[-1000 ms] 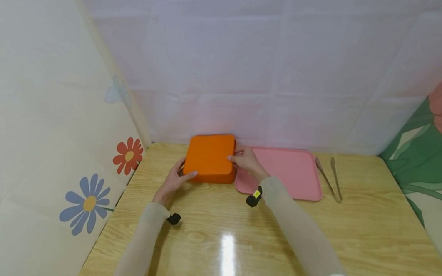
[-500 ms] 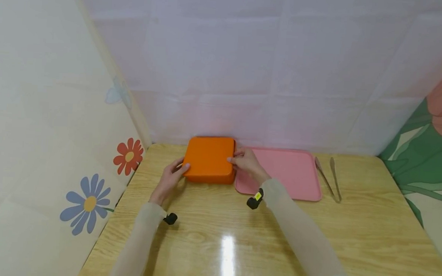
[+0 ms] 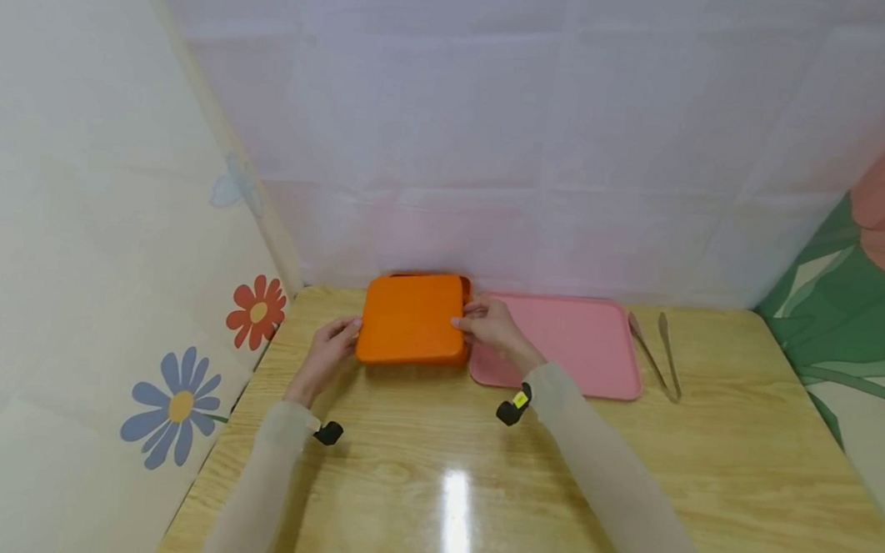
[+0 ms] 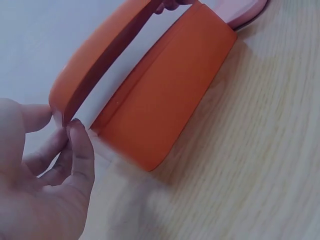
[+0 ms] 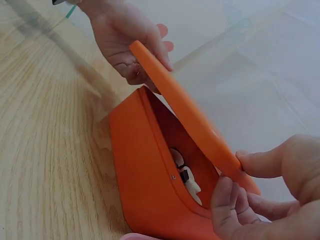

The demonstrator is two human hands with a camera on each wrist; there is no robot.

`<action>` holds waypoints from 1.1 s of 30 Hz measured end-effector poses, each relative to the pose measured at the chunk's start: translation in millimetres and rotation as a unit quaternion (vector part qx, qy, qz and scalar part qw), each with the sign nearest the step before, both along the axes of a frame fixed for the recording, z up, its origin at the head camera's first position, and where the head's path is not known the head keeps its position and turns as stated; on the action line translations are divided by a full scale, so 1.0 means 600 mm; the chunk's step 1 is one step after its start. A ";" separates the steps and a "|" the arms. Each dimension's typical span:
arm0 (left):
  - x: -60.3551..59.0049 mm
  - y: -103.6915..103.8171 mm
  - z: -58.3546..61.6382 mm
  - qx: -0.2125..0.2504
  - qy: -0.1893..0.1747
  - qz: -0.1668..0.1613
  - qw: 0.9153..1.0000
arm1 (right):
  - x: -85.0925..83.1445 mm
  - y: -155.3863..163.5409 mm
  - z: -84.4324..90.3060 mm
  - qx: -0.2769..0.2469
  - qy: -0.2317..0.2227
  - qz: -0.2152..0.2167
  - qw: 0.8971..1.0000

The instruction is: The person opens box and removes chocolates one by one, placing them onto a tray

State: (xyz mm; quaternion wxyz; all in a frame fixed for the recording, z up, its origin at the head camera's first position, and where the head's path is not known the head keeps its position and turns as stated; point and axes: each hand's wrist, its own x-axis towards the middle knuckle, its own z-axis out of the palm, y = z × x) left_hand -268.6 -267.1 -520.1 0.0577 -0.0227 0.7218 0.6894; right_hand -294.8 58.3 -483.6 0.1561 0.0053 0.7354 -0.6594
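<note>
An orange lid (image 3: 410, 318) is raised off an orange box (image 4: 165, 95) and held at a slant over it. My left hand (image 3: 323, 355) pinches the lid's left edge, thumb on top and fingers beneath. At the opposite edge my right hand (image 3: 498, 327) grips the lid between thumb and curled fingers. Through the gap in the right wrist view, small white and black items (image 5: 189, 182) show inside the box, partly hidden by its wall. From the head view the lid covers most of the box.
A pink tray (image 3: 577, 346) lies right of the box on the wooden table (image 3: 403, 450). Metal tongs (image 3: 659, 359) rest, spread apart, beyond the tray's right side. A pale wall covering (image 3: 524, 147) stands behind the table, with a flowered panel (image 3: 180, 407) along the left.
The lid has come up off the box and shifted left and toward me. My left hand moved left with its edge; my right hand stayed nearly in place.
</note>
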 end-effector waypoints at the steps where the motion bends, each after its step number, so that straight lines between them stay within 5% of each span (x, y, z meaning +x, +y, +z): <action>1: 0.001 -0.001 0.001 0.007 -0.002 -0.003 1.000 | 0.002 0.000 0.001 0.002 0.000 0.001 1.000; 13: 0.008 -0.012 -0.002 0.112 -0.026 -0.028 0.993 | 0.031 0.003 0.000 0.000 0.019 0.009 1.000; 33: 0.048 -0.026 0.012 0.067 -0.044 -0.081 0.993 | 0.096 0.005 -0.012 -0.045 -0.014 -0.006 0.999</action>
